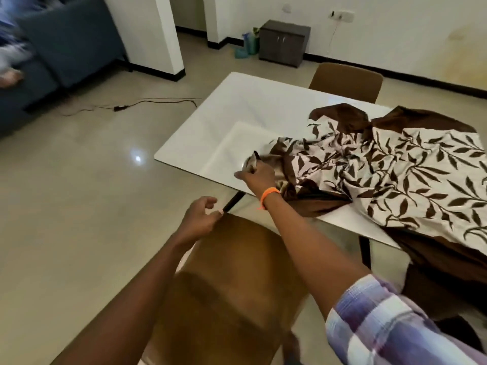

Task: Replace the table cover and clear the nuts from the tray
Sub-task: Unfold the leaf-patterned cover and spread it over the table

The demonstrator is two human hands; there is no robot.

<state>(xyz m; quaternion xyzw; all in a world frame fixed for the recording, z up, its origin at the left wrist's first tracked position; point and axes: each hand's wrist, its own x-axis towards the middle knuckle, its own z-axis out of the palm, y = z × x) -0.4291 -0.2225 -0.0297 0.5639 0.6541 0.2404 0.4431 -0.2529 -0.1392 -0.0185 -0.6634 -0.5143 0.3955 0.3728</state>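
A brown and cream leaf-patterned table cover [411,169] lies crumpled over the right half of a white table [229,119], with part of it hanging off the near right edge. My right hand [257,175], an orange band on its wrist, pinches a corner of the cover above the table's near edge. My left hand [199,217] hovers with loosely curled fingers over the back of a brown chair, holding nothing. No tray or nuts are in view.
A brown chair [232,280] stands right in front of me at the table's near side. Another chair [346,80] sits at the far side. A dark cabinet [283,42] stands by the wall, a blue sofa [63,46] at left, and a cable [147,103] lies on the floor.
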